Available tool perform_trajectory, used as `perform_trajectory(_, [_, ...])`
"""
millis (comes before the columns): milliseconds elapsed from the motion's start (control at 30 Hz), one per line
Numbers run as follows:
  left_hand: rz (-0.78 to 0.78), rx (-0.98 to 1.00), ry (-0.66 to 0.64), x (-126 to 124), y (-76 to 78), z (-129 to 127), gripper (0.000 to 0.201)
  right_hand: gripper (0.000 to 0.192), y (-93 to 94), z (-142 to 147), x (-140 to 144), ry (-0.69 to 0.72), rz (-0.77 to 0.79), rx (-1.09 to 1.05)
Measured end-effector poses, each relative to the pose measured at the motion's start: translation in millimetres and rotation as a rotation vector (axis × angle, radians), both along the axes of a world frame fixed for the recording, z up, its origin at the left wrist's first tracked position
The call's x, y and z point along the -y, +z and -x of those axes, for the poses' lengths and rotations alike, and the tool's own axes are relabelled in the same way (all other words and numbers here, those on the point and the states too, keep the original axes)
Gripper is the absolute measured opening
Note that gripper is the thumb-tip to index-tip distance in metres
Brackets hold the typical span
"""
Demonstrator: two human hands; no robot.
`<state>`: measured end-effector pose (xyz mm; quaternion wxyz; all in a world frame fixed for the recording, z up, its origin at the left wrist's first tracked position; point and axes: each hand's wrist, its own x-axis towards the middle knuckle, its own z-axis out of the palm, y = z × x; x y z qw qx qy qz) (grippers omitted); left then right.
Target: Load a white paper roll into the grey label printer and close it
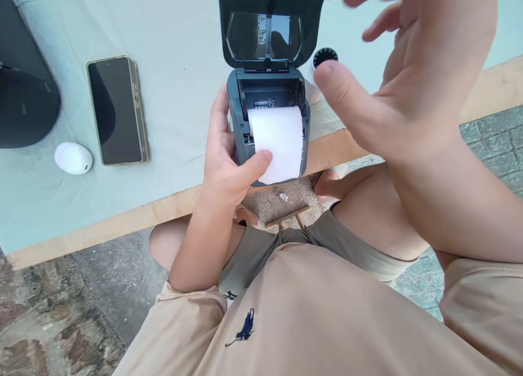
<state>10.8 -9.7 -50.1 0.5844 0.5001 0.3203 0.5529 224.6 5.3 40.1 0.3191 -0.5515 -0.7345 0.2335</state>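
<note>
A dark grey portable label printer (307,92) is in my left hand (231,166), near the table's front edge. Its lid (269,38), with a clear window, stands fully raised on the far side. White paper (280,141) lies in the printer's bay and extends over its near end, with my left thumb pressing on it. My right hand (412,76) is raised to the right of the printer, fingers apart and holding nothing. Partly behind my right thumb is a small white cylindrical item with a black ribbed top (326,55).
On the pale cloth-covered table (175,92) lie a smartphone (116,111) in a clear case and a white rounded case (73,158). A large black object (24,82) occupies the far left. The wooden table edge (171,206) runs above my knees.
</note>
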Motion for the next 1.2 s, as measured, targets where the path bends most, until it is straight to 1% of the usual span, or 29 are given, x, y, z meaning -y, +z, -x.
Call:
perform_trajectory(33, [-0.015, -0.003, 0.0, -0.7, -0.9, 0.3, 0.078, 0.061, -0.8, -1.4, -0.8, -0.004, 0.038, -0.09])
perform_trajectory(67, [-0.025, -0.005, 0.0, -1.4, -1.8, 0.6, 0.079, 0.061, -1.9, -1.9, -0.8, -0.007, 0.022, -0.166])
perform_trajectory(133, [-0.058, 0.005, 0.005, -2.7, -4.0, 0.9, 0.082, 0.055, -3.8, -0.8, 0.9, -0.012, -0.077, -0.251])
perform_trajectory(200, [-0.07, 0.012, -0.001, -3.3, -6.2, 1.3, 0.085, 0.045, -3.7, 1.0, 3.0, 0.009, -0.189, -0.145])
perform_trajectory(233, [-0.073, 0.016, -0.006, -3.4, -7.3, 1.5, 0.086, 0.041, -3.0, 1.2, 3.3, 0.047, -0.234, -0.068])
perform_trajectory(333, [-0.057, 0.015, -0.032, -3.3, -10.3, 2.8, 0.087, 0.028, -0.7, -3.6, 0.4, 0.191, -0.295, 0.012])
perform_trajectory(367, [-0.061, 0.018, -0.037, -3.5, -11.2, 3.2, 0.087, 0.028, -0.3, -6.5, -1.3, 0.247, -0.285, 0.028])
perform_trajectory(433, [-0.046, 0.004, -0.057, -4.4, -12.7, 3.9, 0.087, 0.034, -0.3, -12.2, -4.0, 0.349, -0.216, 0.062])
perform_trajectory(500, [-0.026, 0.006, -0.086, -5.7, -13.3, 4.1, 0.088, 0.036, -0.9, -15.0, -4.1, 0.408, -0.163, 0.091])
perform_trajectory(567, [-0.017, 0.065, -0.109, -6.4, -12.6, 3.5, 0.086, 0.036, -1.3, -12.8, -1.4, 0.387, -0.156, 0.061])
perform_trajectory(667, [0.003, 0.134, -0.08, -4.0, -8.3, 2.9, 0.072, 0.048, -0.7, -3.4, 4.6, 0.309, -0.108, -0.014])
perform_trajectory(733, [0.034, 0.082, -0.059, -0.2, -3.4, 3.3, 0.063, 0.057, 0.1, 2.5, 7.5, 0.335, -0.027, -0.028])
perform_trajectory(833, [0.076, -0.003, -0.054, 5.5, 4.7, 4.3, 0.052, 0.063, 0.5, 6.6, 8.5, 0.389, 0.065, 0.009])
perform_trajectory(933, [0.133, -0.041, -0.047, 7.6, 9.7, 3.5, 0.05, 0.064, -1.2, 7.3, 6.8, 0.349, 0.103, 0.033])
perform_trajectory(1000, [0.162, -0.049, -0.003, 7.0, 11.7, 1.6, 0.055, 0.061, -3.5, 7.8, 5.3, 0.342, 0.109, 0.027])
perform_trajectory(1067, [0.196, 0.009, 0.014, 6.2, 15.0, -0.8, 0.06, 0.058, -5.9, 8.1, 4.0, 0.366, 0.08, 0.012])
perform_trajectory(1133, [0.249, 0.093, -0.036, 5.7, 20.1, -3.2, 0.056, 0.056, -7.3, 7.9, 3.2, 0.384, 0.018, 0.008])
perform_trajectory(1200, [0.295, 0.137, -0.069, 5.8, 24.6, -5.1, 0.047, 0.05, -7.4, 6.8, 3.2, 0.371, -0.036, 0.012])
